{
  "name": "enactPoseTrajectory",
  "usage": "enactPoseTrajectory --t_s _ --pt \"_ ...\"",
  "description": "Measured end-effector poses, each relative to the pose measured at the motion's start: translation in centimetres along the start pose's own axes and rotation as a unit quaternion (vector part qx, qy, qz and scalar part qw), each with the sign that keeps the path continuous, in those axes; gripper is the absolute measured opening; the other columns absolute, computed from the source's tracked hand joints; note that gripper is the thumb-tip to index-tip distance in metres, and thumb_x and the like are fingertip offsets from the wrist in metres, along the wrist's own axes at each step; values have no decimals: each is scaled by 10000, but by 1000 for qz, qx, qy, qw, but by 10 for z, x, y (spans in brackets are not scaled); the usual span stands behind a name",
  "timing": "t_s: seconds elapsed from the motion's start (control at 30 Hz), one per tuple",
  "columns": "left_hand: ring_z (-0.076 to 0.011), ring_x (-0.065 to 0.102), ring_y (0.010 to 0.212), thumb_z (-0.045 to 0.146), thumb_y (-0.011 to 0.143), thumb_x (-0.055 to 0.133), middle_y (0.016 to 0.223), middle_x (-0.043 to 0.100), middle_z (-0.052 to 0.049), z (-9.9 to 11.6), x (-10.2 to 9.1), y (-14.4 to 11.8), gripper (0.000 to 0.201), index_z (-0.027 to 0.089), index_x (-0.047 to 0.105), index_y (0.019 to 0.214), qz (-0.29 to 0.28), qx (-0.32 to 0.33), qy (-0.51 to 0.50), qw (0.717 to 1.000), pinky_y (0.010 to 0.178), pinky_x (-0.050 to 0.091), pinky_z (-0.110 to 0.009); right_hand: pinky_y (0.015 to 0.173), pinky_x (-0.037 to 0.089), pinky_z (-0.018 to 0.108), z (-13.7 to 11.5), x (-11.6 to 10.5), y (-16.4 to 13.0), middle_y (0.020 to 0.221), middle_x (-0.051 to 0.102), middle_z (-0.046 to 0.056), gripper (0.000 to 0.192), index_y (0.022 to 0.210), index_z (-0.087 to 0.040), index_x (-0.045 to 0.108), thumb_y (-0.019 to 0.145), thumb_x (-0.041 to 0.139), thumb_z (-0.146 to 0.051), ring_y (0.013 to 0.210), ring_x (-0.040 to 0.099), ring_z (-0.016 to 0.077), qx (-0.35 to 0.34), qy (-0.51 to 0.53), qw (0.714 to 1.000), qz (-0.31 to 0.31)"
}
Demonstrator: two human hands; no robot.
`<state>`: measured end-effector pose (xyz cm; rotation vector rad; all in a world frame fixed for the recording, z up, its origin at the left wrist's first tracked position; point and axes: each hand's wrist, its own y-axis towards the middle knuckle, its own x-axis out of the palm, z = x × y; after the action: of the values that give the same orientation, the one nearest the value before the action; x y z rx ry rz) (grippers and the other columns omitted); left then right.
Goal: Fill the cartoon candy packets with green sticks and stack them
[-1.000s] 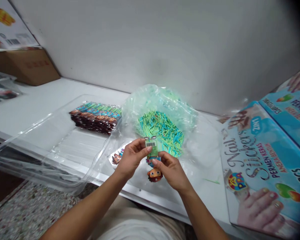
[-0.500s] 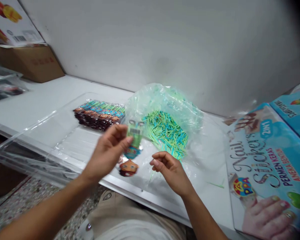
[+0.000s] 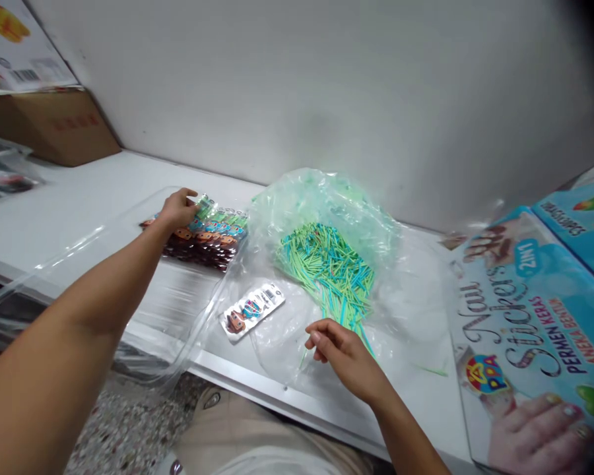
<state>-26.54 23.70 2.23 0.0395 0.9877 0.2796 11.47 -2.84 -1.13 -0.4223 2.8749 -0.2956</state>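
My left hand (image 3: 178,210) is over the clear plastic tray (image 3: 198,340). Its fingers are closed at the edge of a small printed packet (image 3: 205,206) with a green end. That packet lies against a row of stacked matching packets (image 3: 210,241) inside the tray. Between tray and bag, a silvery packet (image 3: 252,310) with a cartoon figure lies face up. My right hand (image 3: 341,353) hovers in front of the bag, thumb and fingers pinched. A thin green stick (image 3: 303,359) pokes out below its fingertips.
Behind my right hand, an open clear bag (image 3: 321,188) spills many green and blue sticks (image 3: 327,264). Printed "Nail Stickers" boxes (image 3: 525,316) stand at the right. At the far left are a cardboard box (image 3: 59,125) and a plastic-wrapped bundle (image 3: 4,175). A wall rises behind the table.
My left hand has carried a packet from the middle back and left to the stack in the tray. This uncovers the silvery packet. My right hand has lowered slightly.
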Motion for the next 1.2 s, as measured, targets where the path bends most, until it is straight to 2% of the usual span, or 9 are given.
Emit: enactPoseTrajectory --t_s 0.3,0.4,0.53,0.6,0.73,0.8,0.9,1.07,1.2 --pt "-391 423 1205 251 771 570 1247 569 -218 -3 23 8 504 94 523 1248 7 39 204 978 955 312 -513 648 456 264 4 0 2 829 631 21 214 954 -190 584 881 488 -367 680 571 129 11 -27 1000 1" --pt "-394 411 1220 241 785 592 1253 558 -228 21 15 3 447 47 560 1186 49 22 106 993 988 283 -538 665 462 263 10 3 19 878 639 23 232 1032 -196 579 857 511 -333 699 581 134 -18 -98 994 52" --pt "-236 565 1016 262 886 497 1139 629 -154 75 -13 -14 400 -16 538 1171 85 7 -96 992 912 402 -407 678 433 256 17 12 63 805 669 14 219 982 -206 619 889 456 -320 699 598 147 -15 -299 949 102" --pt "-140 584 907 284 919 445 1071 655 -104 103 -30 -37 402 -9 527 1182 74 45 -141 986 875 427 -359 680 415 271 19 19 89 761 672 36 266 922 -192 638 892 466 -393 724 607 175 3 -333 937 107" --pt "-106 621 796 248 854 578 856 682 -44 141 -61 -113 285 35 620 1040 12 185 -382 905 860 454 -348 661 400 282 23 34 127 821 682 88 383 876 -167 658 752 634 -528 808 618 232 48 -381 918 102" --pt "-117 641 750 204 814 632 797 694 -32 148 -71 -156 167 94 670 934 -24 200 -446 872 813 481 -306 635 393 266 25 37 136 798 684 70 336 823 -177 669 719 676 -496 773 620 216 64 -388 915 93" --pt "-139 658 723 229 817 638 770 708 -37 148 -77 -215 128 160 700 905 -64 167 -473 863 720 502 -267 597 378 241 28 37 141 738 680 28 225 778 -195 679 763 643 -417 692 608 173 66 -383 917 91" --pt "-154 657 691 312 849 598 745 705 -31 135 -47 -275 163 200 700 908 -126 106 -447 879 652 521 -260 650 391 257 22 32 128 779 690 58 262 792 -190 701 882 484 -305 769 614 189 15 -357 928 108" --pt "-227 624 993 339 826 607 1100 671 -89 121 -2 -283 337 209 631 1136 -102 110 -306 940 822 513 -332 738 423 245 8 22 91 887 692 25 253 889 -203 688 912 448 -279 844 612 165 -69 -300 949 70"
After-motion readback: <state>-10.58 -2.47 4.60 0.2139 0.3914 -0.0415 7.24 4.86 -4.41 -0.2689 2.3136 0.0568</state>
